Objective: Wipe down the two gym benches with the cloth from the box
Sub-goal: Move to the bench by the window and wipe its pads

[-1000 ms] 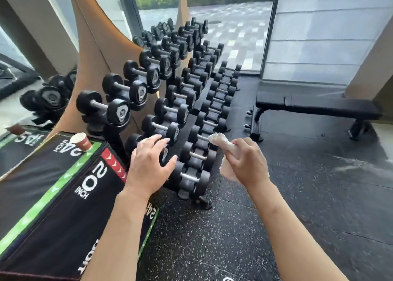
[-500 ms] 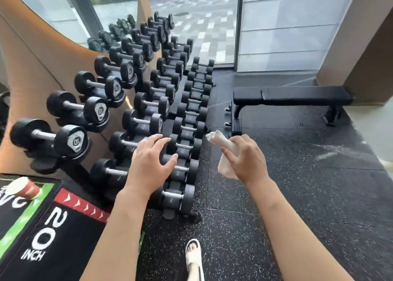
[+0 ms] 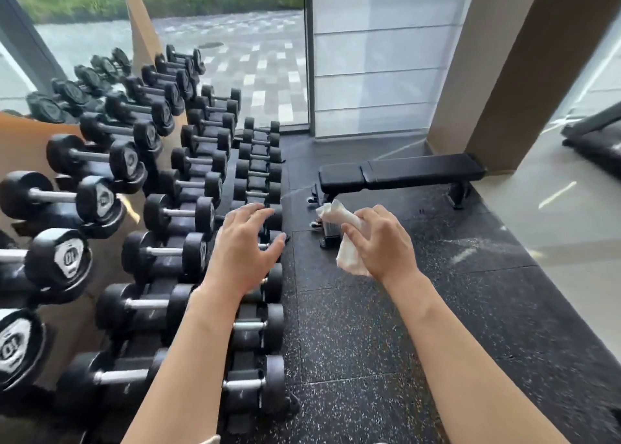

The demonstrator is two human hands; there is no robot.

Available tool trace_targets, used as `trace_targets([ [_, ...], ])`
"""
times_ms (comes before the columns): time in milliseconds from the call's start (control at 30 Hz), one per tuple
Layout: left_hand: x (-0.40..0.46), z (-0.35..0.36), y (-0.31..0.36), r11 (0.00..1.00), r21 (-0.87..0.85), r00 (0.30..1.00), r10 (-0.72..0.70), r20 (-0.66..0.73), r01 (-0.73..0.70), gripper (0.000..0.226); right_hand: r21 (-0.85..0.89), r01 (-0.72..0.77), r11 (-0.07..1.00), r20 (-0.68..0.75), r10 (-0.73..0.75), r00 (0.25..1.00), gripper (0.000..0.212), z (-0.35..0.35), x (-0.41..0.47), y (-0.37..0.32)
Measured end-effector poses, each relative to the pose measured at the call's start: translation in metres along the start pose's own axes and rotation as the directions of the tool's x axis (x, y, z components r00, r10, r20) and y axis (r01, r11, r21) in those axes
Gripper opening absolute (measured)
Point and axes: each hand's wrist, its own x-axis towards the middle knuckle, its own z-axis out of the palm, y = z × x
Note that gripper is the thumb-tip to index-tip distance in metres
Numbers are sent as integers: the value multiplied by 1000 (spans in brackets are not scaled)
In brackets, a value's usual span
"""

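left hand (image 3: pixel 243 248) spread, right hand (image 3: pixel 383 242) curled, gripping

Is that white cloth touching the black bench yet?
Apart. The head view shows the cloth gripped in the right hand, with open floor before the bench.

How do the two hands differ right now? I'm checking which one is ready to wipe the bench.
The right hand grips a crumpled white cloth; the left hand holds nothing. The right hand's fingers curl round the cloth, while the left hand's fingers are spread and relaxed. The left hand hangs over the dumbbell rack, the right over the speckled floor short of the black bench. Both are bare and raised, palms down.
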Motion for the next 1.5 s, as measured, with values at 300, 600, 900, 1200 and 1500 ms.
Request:
trace_targets([
  [300,102,62,15,995,-40,995,88,40,-87,50,-46,-77,996,-42,75,996,30,-4,75,63],
  [600,216,151,79,998,-29,996,57,70,-55,49,-28,-104,994,-26,103,994,26,-27,182,181],
  [900,304,204,130,1000,6,997,8,74,-8,47,45,-110,993,5,110,994,29,-41,277,265],
  [1200,393,249,110,1000,4,995,-17,99,16,45,75,-132,989,-6,132,991,32,-17,363,308],
  [1500,535,272,51,997,-45,983,62,171,-55,47,8,-211,978,-40,211,977,34,43,471,307],
])
